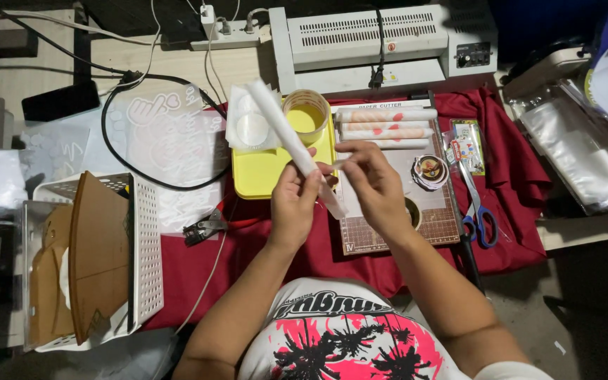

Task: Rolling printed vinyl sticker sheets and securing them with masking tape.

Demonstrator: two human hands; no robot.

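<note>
Above the red cloth (262,246), one rolled white sheet (291,141) with both hands' fingers clamped on it (three more rolls (387,124) behind)

Single view only: a head-worn camera looks steeply down from above the person's chest, facing forward across the red cloth (262,253) toward the white laminator (381,39). Both forearms sit close, filling the lower centre.

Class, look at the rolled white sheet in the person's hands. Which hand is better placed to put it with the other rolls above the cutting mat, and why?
Probably the right hand. It pinches the roll on the side nearer the rolls, which lie just beyond it. The left hand would have to cross over.
</note>
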